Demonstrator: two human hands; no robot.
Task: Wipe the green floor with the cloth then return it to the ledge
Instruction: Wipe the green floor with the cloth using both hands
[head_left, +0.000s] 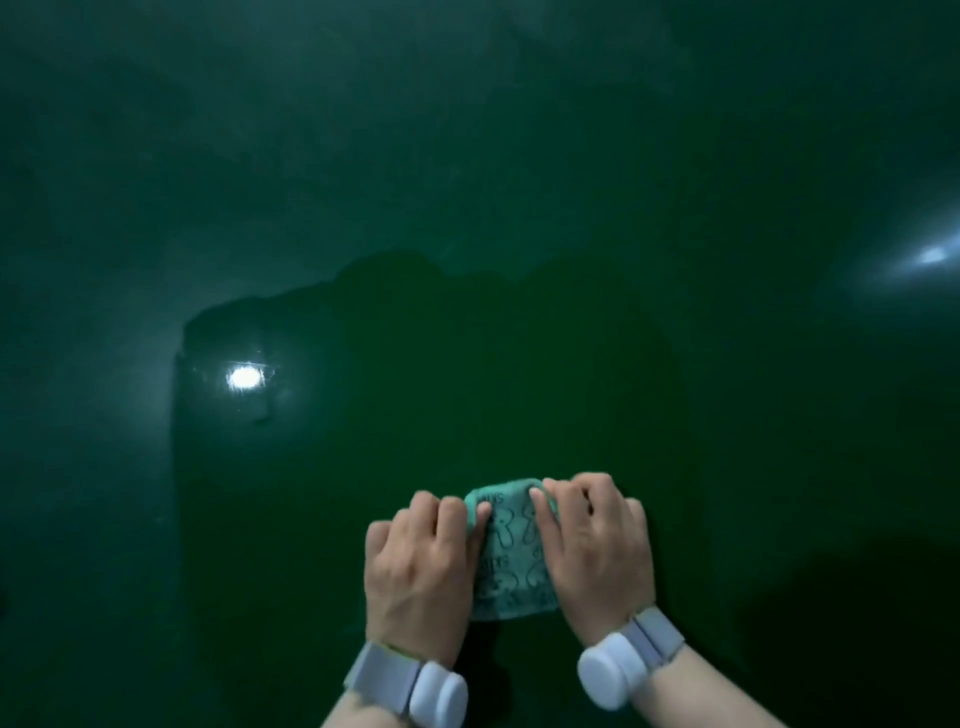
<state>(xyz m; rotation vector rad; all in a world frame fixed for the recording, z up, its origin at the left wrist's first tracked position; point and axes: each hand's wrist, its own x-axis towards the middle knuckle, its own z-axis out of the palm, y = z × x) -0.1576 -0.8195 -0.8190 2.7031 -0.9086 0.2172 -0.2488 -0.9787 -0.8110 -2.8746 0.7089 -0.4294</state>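
1. Cloth (511, 551) lies bunched on the green floor (467, 364), long axis running away from the person, pinned between both hands.
2. Left hand (421, 566) presses the cloth's left edge; right hand (592, 545) covers its right edge. Both are equally near.
3. Fingers (537, 499) of each hand are curled together, knuckles up, tips bearing on the cloth's far end.
4. Wrists sit low, forearms converging. Judgement: wiping in progress; ledge not in view.

A cloth (511, 553) lies flat on the floor (467, 208), the left hand (421, 566) pressed on its left side and the right hand (597, 545) on its right, fingers (540, 501) over its far edge.
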